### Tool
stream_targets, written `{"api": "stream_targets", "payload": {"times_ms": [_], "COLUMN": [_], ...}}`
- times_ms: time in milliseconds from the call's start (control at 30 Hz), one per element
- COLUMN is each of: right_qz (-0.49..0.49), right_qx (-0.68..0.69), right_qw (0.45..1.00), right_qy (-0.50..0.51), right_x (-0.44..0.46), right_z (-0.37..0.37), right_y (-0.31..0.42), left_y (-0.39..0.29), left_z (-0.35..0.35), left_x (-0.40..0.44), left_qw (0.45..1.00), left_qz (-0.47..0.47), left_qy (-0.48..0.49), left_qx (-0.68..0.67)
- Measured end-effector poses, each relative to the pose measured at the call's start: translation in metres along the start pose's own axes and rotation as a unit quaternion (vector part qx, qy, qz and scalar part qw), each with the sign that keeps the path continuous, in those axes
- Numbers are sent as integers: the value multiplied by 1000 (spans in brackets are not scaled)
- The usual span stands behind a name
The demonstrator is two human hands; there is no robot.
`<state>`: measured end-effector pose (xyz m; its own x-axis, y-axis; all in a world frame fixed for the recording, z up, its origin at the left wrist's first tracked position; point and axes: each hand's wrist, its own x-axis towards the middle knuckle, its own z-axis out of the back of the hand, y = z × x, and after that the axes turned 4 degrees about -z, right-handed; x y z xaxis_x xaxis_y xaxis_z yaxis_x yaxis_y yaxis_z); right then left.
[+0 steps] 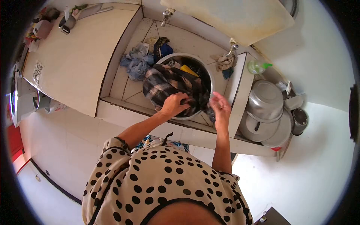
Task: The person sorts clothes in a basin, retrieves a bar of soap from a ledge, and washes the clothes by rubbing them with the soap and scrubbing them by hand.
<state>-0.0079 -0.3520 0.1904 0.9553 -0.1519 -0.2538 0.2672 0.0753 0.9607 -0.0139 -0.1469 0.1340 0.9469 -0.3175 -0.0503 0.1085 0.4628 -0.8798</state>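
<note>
"Polka-dot top point(167, 180) nearest on my feed, forearms reaching past it. What does each grip have?"

"I see the left grip point(173, 105) half curled, fingertips against the plaid cloth point(161, 84); whether they pinch it, I can't tell. The right grip point(221, 107) is blurred and partly bent at the basin's edge, beside some dark fabric point(210, 113). I can't tell if it holds that."

"Where is the cloth?"

"Under and beyond the left grip, heaped in the metal basin point(210, 77) and bulging over the rim on that grip's outer side. I also get a yellow piece point(188, 70) farther past the left grip, inside the basin."

"How would you handle it well?"

"I'd gather a modest fold between both grips, keep it over the basin, and work along the fabric rather than drag the whole heap across the rim."

"Which way does it point?"

"Bunched, so I can't pick a leading end. Its long axis slants from beyond the left grip, on the outer side, down toward the right grip."
</note>
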Motion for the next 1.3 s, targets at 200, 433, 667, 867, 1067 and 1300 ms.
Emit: {"api": "stream_targets", "payload": {"times_ms": [200, 433, 667, 867, 1067, 1300], "right_qz": [-30, 117, 360, 371, 212, 104], "right_qx": [16, 101, 175, 262, 345, 242], "right_qw": [994, 986, 914, 877, 903, 962], "right_qy": [101, -67, 74, 154, 142, 73], "right_x": [-13, -31, -49, -37, 4, 123], "right_z": [-22, 20, 39, 5, -36, -76], "right_y": [8, 92, 165, 209, 231, 164], "left_y": [-68, -47, -17, -23, -13, 43], "left_z": [31, 55, 58, 44, 32, 49], "left_x": [6, -7, 7, 32, 5, -47], "left_qw": [985, 989, 971, 976, 956, 881], "left_qz": [-95, -98, -57, -207, 61, 105], "left_qy": [-86, -91, -87, 58, 177, 44], "left_qx": [-114, 57, 214, 30, -226, -460]}}
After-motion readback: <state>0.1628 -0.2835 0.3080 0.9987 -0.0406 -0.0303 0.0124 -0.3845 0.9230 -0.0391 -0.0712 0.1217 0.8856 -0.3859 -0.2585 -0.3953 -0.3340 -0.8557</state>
